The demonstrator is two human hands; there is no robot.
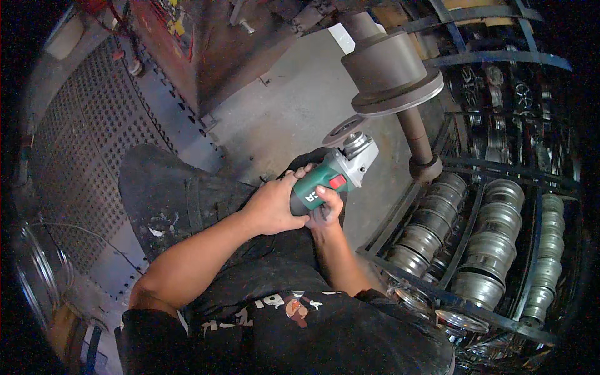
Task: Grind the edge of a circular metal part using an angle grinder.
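Both of my hands are closed around a green angle grinder [317, 186] with a silver metal head. My left hand [270, 205] wraps the rear of its body from the left, with its fingertips showing over the far side. From the right, my right hand [327, 211] grips the body, its thumb lying just below the red switch [337, 182]. A round disc [344, 130] sits tilted at the grinder's head, apart from the machine beyond it. Whether the disc is turning I cannot tell. The grinder's tail end is hidden by my hands.
Ahead to the right stands a brown machine spindle with a wide flange [392, 75]. Racks at the right hold stacked metal wheel rims [490, 240]. A rusty red machine body [234, 59] stands ahead; a studded mat [94, 150] covers the left floor.
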